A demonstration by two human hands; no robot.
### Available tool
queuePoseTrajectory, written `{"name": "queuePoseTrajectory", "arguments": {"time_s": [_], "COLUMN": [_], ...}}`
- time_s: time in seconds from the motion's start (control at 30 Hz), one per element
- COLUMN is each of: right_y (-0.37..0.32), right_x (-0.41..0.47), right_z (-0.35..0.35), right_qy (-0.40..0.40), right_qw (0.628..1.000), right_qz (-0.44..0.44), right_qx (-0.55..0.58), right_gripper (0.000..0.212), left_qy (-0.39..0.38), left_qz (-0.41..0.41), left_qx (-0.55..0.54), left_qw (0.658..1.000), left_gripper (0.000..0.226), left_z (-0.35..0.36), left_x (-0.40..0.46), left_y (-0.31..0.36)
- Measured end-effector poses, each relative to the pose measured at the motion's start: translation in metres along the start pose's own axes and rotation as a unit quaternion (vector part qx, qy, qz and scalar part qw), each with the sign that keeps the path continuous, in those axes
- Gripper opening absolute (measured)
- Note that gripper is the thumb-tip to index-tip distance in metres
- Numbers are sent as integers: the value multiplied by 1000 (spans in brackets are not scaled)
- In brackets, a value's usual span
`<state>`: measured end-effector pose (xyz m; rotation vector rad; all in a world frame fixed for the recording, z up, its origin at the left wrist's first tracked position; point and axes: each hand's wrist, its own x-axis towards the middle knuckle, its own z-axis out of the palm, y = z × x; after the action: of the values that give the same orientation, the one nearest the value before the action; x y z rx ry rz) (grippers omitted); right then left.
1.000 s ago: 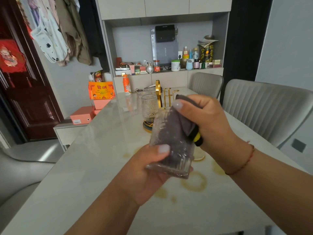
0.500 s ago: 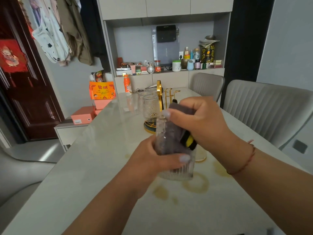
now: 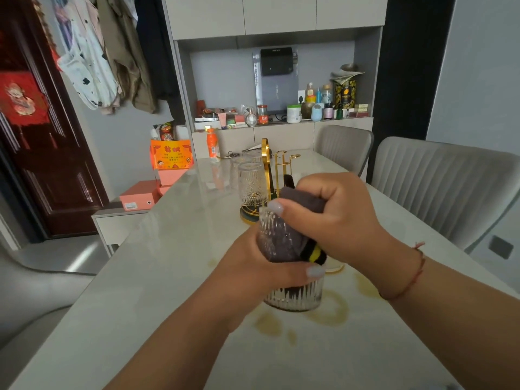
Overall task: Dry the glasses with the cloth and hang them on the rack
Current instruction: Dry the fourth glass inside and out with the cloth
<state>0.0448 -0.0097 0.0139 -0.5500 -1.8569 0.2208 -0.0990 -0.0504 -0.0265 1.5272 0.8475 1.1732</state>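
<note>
My left hand (image 3: 261,266) grips a ribbed clear glass (image 3: 294,296) around its middle, holding it upright above the table. A dark grey cloth (image 3: 284,243) with a yellow and black edge is stuffed inside the glass. My right hand (image 3: 334,218) grips the cloth's top at the rim. Behind them stands a gold rack (image 3: 270,175) on a round base, with an embossed glass (image 3: 251,182) upside down on it and two more glasses (image 3: 239,167) beyond.
The pale marble table (image 3: 157,277) carries yellowish ring stains (image 3: 329,311) under the glass. An orange bottle (image 3: 211,146) stands at the far end. Two grey chairs (image 3: 444,187) line the right side. Orange boxes (image 3: 140,197) sit on a low unit at left.
The glass went from tilted to upright and moved down toward the table. My right hand pushed the cloth deeper and turned over the rim. My left thumb came around the front.
</note>
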Motion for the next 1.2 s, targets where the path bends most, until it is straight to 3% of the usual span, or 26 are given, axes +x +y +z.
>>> {"name": "queuePoseTrajectory", "arguments": {"time_s": [0.13,0.2,0.27,0.33,0.43,0.5,0.6,0.67,0.73,0.77,0.8,0.93,1.0,1.07,1.13,1.2], "right_y": [6,4,4,7,5,9,15,13,6,5,0,-19,-30,-36,-34,-36], "right_x": [-1,-4,-2,5,10,0,-27,-47,-69,-79,-81,-98,-97,-90,-84,-77], "right_z": [-5,-6,-4,-6,-19,-21,-9,3,12,16,20,43,51,51,49,46], "right_qy": [-37,-5,74,186,304,326,330,347,342,385,378,181,170,230,249,236], "right_qw": [984,966,930,870,802,778,741,724,721,711,723,852,866,838,741,678], "right_qz": [40,105,213,325,407,435,478,478,511,506,500,441,381,330,372,415], "right_qx": [171,236,292,321,314,317,336,356,320,299,291,215,275,368,501,559], "right_gripper": [53,47,36,31,28,31,33,30,32,52,62,54,55,50,69,71], "left_qy": [-118,-137,-97,-49,42,109,160,181,203,213,220,262,259,250,238,224], "left_qz": [-23,-43,-58,-79,-83,-60,1,34,55,62,68,77,92,101,114,126], "left_qx": [-92,-126,-122,-103,-129,-156,-176,-148,-110,-94,-83,-24,-14,-12,2,6], "left_qw": [988,982,986,990,987,980,971,972,971,971,969,962,962,963,965,966], "left_gripper": [72,77,65,58,72,78,44,36,40,43,47,88,84,76,73,75], "left_z": [-8,-9,-11,-12,-18,-19,-17,-15,-13,-11,-8,4,7,11,14,14], "left_x": [-5,-6,-6,-7,-5,-2,2,3,2,1,1,-1,-4,-8,-10,-10], "left_y": [-4,-9,-15,-18,-21,-19,-13,-9,-7,-6,-5,-11,-14,-13,-11,-13]}}
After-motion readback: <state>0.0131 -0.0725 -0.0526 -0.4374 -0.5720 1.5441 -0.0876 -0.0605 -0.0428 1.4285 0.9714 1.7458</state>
